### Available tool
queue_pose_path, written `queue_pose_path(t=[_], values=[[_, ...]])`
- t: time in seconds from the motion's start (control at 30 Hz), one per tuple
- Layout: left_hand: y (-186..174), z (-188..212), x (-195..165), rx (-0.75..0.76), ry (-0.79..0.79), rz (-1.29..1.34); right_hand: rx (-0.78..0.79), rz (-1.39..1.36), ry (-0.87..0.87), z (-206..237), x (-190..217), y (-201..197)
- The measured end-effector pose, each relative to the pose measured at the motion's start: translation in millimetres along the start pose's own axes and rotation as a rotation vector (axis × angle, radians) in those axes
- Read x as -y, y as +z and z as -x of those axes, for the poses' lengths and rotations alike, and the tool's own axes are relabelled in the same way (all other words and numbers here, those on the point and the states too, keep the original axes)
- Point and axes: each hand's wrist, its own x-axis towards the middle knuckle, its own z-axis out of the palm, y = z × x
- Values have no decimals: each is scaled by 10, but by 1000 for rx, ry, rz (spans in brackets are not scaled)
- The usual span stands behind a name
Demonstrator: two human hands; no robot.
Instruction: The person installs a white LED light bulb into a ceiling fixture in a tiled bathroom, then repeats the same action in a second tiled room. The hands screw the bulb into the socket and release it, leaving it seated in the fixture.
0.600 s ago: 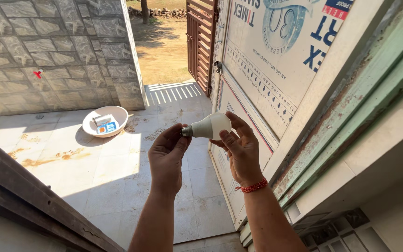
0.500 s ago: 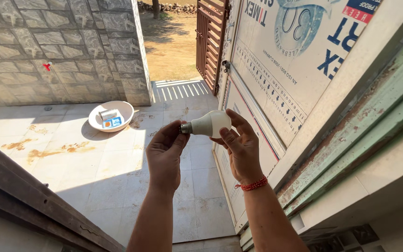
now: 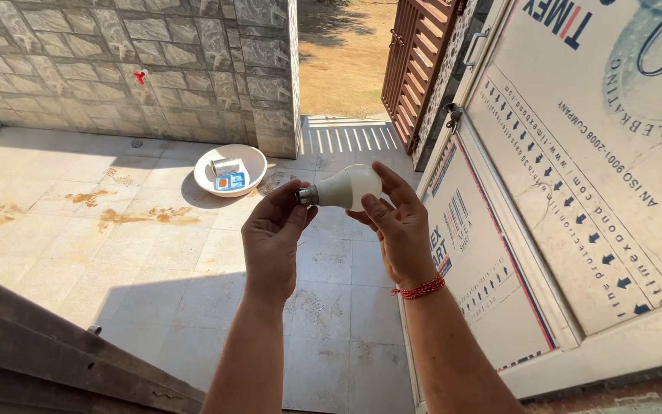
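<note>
Bulb [image 3: 350, 186] between both hands' fingertips.

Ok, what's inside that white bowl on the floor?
The white bowl holds a metal can on its side and a small blue packet. Anything beneath them is covered.

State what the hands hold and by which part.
A white light bulb: the right hand grips its rounded globe, while the left hand pinches its metal base.

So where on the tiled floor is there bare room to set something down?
Bare tiles run between the stone wall, the white bowl and the dark rail below. It is tighter by the gate and door panel, under both hands holding the bulb.
</note>
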Motion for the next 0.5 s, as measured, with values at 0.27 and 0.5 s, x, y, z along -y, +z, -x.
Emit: queue_pose_path(t=[0.27,0.5], values=[[-800,-1056,-117,-14,62,-108,76,-80,26,-979,-683,572],[-1205,-1822,-59,-77,196,-173,174,-86,36,-1884,-1120,876]])
